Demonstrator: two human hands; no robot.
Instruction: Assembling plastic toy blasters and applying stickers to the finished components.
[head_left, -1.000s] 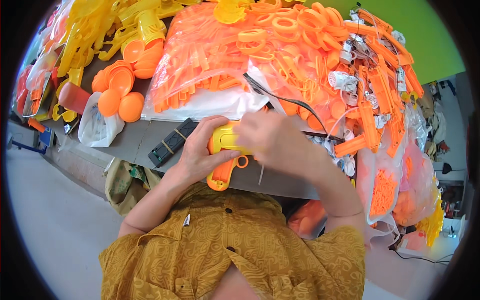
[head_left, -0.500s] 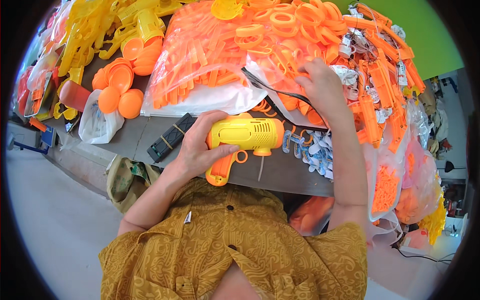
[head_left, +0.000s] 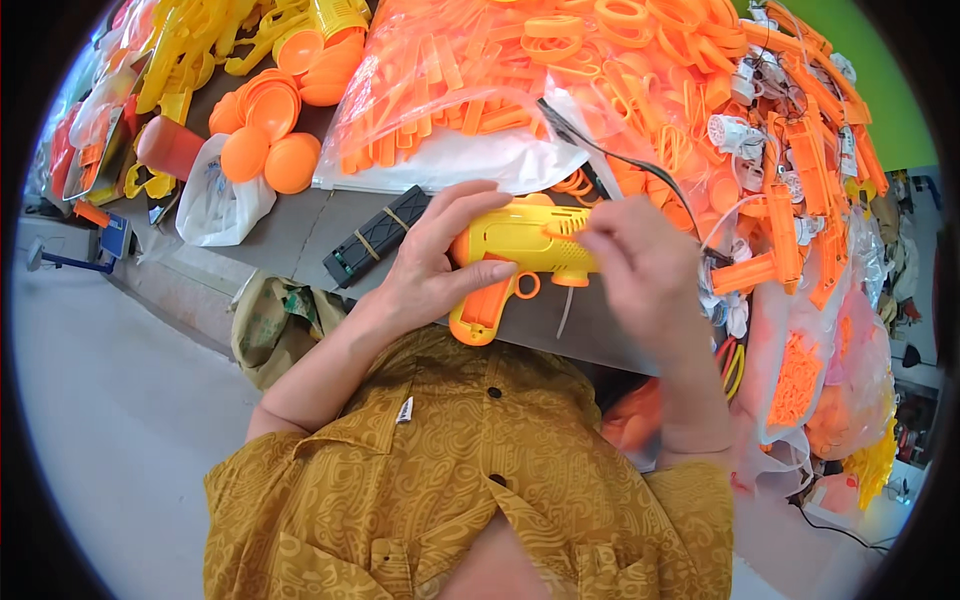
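My left hand (head_left: 430,262) grips the rear of a yellow toy gun (head_left: 507,243) with an orange handle and a ring-shaped trigger, its thumb lying along the side. A thin pale strip hangs below the front of the toy. At the front end, the fingers of my right hand (head_left: 645,270) are pinched on a small orange plastic piece (head_left: 562,233), which lies against the vented side of the yellow body. The hand hides part of that piece and the front tip of the toy. A black battery pack (head_left: 377,236) with bands around it lies left of my left hand.
A clear bag (head_left: 470,95) of orange parts fills the table's far side. Orange round cups (head_left: 270,108) and a white plastic bag (head_left: 222,200) lie left. Orange shells with wires (head_left: 800,180) are piled right, above a bag of small orange pieces (head_left: 797,380).
My right hand has come from the orange parts down to the front of the toy gun, now with a small orange piece. The left hand keeps its hold; the view has shifted.
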